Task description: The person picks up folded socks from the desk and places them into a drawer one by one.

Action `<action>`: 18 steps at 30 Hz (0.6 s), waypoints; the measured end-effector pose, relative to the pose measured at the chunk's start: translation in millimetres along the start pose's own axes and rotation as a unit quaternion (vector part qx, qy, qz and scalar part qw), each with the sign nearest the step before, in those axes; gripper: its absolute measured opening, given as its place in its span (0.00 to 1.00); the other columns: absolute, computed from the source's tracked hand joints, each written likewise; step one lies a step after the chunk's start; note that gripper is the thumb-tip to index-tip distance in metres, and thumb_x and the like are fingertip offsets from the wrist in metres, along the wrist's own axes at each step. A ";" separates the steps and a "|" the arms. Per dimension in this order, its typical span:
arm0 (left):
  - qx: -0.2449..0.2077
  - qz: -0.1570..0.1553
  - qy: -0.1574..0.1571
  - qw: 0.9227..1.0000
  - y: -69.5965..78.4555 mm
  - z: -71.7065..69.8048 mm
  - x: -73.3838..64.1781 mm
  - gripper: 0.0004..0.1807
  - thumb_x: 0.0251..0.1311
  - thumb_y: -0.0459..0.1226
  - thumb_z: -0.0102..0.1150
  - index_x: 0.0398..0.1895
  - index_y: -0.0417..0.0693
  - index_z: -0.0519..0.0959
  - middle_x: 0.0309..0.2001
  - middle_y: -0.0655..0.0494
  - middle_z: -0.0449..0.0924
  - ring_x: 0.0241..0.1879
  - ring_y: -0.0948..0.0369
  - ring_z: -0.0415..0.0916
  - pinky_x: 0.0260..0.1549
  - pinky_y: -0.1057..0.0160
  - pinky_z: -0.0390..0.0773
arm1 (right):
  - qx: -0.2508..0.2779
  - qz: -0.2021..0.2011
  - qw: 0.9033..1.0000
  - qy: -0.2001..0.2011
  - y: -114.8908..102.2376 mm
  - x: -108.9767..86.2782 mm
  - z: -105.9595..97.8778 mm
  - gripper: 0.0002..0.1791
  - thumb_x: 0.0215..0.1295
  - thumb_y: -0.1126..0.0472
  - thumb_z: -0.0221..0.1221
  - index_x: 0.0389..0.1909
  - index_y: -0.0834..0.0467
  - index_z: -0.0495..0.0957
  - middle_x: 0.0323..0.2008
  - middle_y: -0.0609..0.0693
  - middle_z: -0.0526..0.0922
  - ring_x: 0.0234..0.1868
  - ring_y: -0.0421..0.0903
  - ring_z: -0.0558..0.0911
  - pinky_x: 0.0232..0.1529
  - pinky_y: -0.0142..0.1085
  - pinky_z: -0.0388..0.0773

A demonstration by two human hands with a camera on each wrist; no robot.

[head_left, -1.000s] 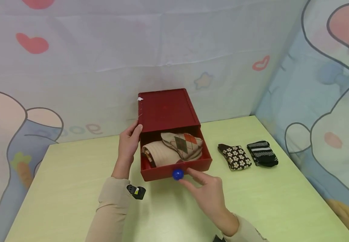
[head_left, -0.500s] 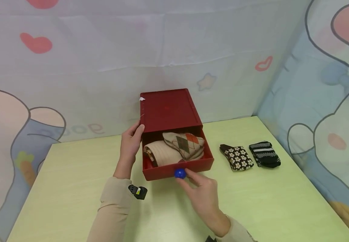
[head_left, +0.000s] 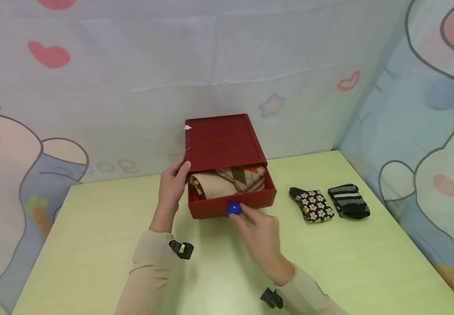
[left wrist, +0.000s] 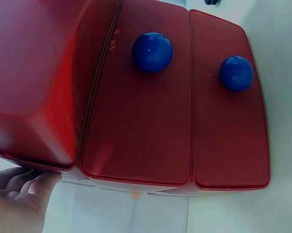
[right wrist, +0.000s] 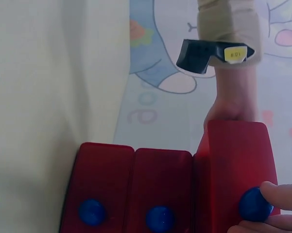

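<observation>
In the head view, a red drawer cabinet stands against the back cloth with its top drawer partly pulled out. Inside lie a cream folded sock and an argyle sock, their rear parts covered by the cabinet top. My right hand pinches the drawer's round blue knob between thumb and fingers. On the other side, my left hand rests against the cabinet's left side, thumb at the top edge. Two lower drawers, with a middle knob and a bottom knob, are closed in the left wrist view.
To the right of the cabinet lie folded black socks with white flowers and folded black-and-white striped socks. They rest on a pale green table. A printed cloth hangs close behind and at the sides.
My right hand has pushed the top drawer inward by its knob, so less of the socks shows. The left hand stays against the cabinet's side; the whole view has shifted slightly.
</observation>
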State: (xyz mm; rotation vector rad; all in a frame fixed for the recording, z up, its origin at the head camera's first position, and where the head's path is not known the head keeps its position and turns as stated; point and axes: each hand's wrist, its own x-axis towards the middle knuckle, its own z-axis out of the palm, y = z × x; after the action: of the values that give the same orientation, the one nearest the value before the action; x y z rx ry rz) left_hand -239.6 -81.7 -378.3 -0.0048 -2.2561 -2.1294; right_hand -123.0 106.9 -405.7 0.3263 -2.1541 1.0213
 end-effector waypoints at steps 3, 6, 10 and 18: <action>-0.010 -0.005 -0.003 1.000 -0.9 -0.3 0.7 0.26 0.66 0.44 0.49 0.66 0.49 0.64 0.63 0.51 0.67 0.59 0.59 0.67 0.56 0.62 0.70 | -0.003 -0.003 1.000 0.000 2.4 7.4 4.8 0.19 0.44 0.64 0.71 0.36 0.72 0.82 0.31 0.61 0.84 0.29 0.50 0.84 0.27 0.34 0.81; -0.012 -0.011 -0.006 1.000 -1.8 -0.2 0.9 0.26 0.66 0.44 0.49 0.67 0.49 0.63 0.64 0.52 0.65 0.61 0.60 0.65 0.56 0.64 0.69 | -0.005 0.003 1.000 -0.003 4.1 14.2 8.4 0.18 0.45 0.64 0.71 0.37 0.71 0.82 0.31 0.61 0.84 0.28 0.48 0.84 0.27 0.33 0.81; -0.011 -0.010 -0.005 1.000 -1.7 -0.2 1.2 0.26 0.66 0.45 0.49 0.66 0.50 0.65 0.63 0.53 0.67 0.61 0.60 0.65 0.56 0.63 0.69 | -0.003 0.023 1.000 -0.014 7.0 23.0 14.1 0.18 0.47 0.63 0.69 0.39 0.71 0.82 0.33 0.62 0.83 0.30 0.49 0.84 0.28 0.33 0.81; -0.005 -0.006 -0.002 1.000 0.9 -1.5 0.3 0.26 0.66 0.44 0.49 0.66 0.48 0.64 0.63 0.53 0.66 0.61 0.60 0.64 0.57 0.61 0.69 | -0.002 0.055 0.998 -0.038 15.9 37.2 26.2 0.18 0.52 0.62 0.67 0.42 0.69 0.81 0.34 0.61 0.83 0.30 0.48 0.84 0.28 0.32 0.81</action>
State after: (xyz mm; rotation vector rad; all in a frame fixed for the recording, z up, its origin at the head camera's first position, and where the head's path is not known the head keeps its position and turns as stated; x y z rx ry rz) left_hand -239.8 -83.2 -377.4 0.0048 -2.2545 -2.1480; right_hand -170.4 100.3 -399.9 0.2497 -2.2642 1.0814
